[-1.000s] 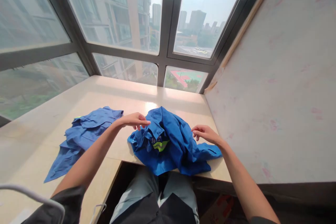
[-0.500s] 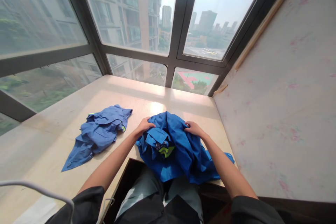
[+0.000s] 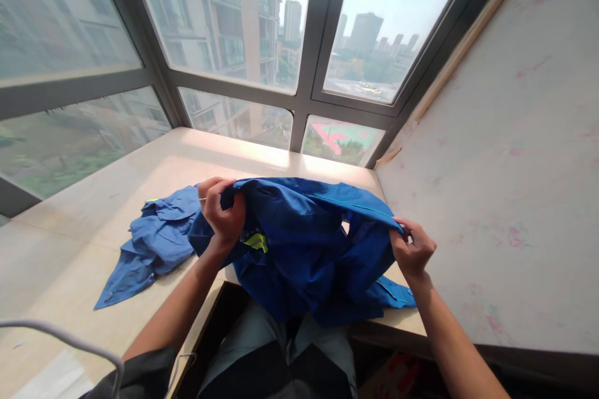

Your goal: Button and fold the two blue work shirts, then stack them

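A dark blue work jacket (image 3: 299, 249) with a yellow-green reflective patch (image 3: 256, 242) hangs between my two hands. My left hand (image 3: 222, 212) is closed on one end of its upper edge. At the other end of that edge, my right hand (image 3: 414, 248) pinches the cloth. The jacket's lower folds droop toward my lap, and one buttoned end (image 3: 397, 294) lies at the table's right front. Left of my left hand, a second, lighter blue garment (image 3: 156, 240) rests crumpled on the tabletop, partly hidden behind the jacket.
The pale wooden tabletop (image 3: 60, 243) runs up to grey-framed windows (image 3: 304, 75). A flower-patterned wall (image 3: 505, 174) borders it on the right. A white cable (image 3: 70, 338) arcs across the lower left, above a white sheet (image 3: 58, 377). Below the front edge is a dark opening.
My hands have moved apart and taken hold of the jacket's edge, lifting and stretching it wide. Its left side now covers part of the other garment.
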The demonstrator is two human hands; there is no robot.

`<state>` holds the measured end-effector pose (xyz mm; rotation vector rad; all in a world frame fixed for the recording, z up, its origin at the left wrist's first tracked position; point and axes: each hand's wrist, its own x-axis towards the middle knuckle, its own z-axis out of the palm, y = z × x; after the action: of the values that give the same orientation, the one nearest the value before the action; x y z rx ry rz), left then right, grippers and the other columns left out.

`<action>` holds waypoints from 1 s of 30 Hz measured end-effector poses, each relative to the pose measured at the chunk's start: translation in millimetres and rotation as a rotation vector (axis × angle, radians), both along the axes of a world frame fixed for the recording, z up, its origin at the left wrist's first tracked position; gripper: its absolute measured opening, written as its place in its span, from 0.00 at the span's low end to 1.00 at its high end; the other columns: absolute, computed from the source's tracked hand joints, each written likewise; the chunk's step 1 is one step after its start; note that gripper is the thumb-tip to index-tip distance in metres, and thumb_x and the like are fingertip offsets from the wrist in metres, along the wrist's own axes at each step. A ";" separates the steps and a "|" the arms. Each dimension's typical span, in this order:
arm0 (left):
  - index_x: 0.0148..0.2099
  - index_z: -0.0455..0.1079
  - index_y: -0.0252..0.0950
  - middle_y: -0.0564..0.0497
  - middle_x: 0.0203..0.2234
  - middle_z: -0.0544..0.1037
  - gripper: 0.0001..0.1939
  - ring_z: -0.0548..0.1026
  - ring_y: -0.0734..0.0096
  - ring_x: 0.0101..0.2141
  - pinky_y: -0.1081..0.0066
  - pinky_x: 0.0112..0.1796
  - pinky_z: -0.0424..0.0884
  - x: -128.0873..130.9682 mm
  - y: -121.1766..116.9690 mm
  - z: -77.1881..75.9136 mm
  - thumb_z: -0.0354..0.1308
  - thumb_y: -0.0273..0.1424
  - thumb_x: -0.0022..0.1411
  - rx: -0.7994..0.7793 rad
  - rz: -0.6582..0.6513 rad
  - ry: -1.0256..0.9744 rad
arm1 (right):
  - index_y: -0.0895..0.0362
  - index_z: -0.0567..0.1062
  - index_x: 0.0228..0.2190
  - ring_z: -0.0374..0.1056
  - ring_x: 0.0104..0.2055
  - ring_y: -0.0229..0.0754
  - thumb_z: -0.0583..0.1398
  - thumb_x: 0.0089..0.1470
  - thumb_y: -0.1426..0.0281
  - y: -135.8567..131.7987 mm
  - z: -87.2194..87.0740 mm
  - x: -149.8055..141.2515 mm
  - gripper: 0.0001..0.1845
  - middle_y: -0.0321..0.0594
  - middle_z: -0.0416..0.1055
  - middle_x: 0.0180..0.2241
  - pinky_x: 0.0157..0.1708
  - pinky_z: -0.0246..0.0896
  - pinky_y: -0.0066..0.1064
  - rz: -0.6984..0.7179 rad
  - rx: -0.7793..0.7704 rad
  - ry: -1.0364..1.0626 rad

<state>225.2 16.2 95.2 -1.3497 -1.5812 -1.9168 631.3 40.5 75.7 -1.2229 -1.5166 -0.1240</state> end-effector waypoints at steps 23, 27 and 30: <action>0.47 0.71 0.34 0.45 0.35 0.78 0.19 0.77 0.62 0.34 0.67 0.33 0.74 -43.1 4.6 -80.3 0.54 0.37 0.56 -1.082 -0.614 -0.634 | 0.65 0.66 0.59 0.73 0.49 0.52 0.67 0.45 0.69 70.5 -95.0 0.5 0.40 0.56 0.74 0.50 0.50 0.68 0.41 0.209 -1.161 0.116; 0.47 0.71 0.32 0.52 0.24 0.72 0.22 0.62 0.80 0.16 0.78 0.17 0.56 -33.1 -2.3 -87.0 0.58 0.35 0.50 -1.137 -0.945 -1.039 | 0.62 0.60 0.63 0.76 0.38 0.47 0.69 0.43 0.71 61.3 -117.4 -3.5 0.47 0.43 0.78 0.35 0.41 0.71 0.35 0.316 -1.275 0.255; 0.49 0.70 0.32 0.44 0.38 0.78 0.27 0.73 0.74 0.26 0.77 0.22 0.64 -22.3 -5.5 -96.0 0.64 0.33 0.44 -1.143 -0.978 -0.958 | 0.62 0.57 0.64 0.75 0.32 0.44 0.69 0.43 0.70 61.2 -129.0 -1.7 0.49 0.41 0.76 0.31 0.33 0.71 0.32 0.201 -1.246 0.386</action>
<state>202.8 10.7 -0.8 -1.9906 -3.2865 -2.4661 629.6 101.7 -53.4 -1.8496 -1.3171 1.2879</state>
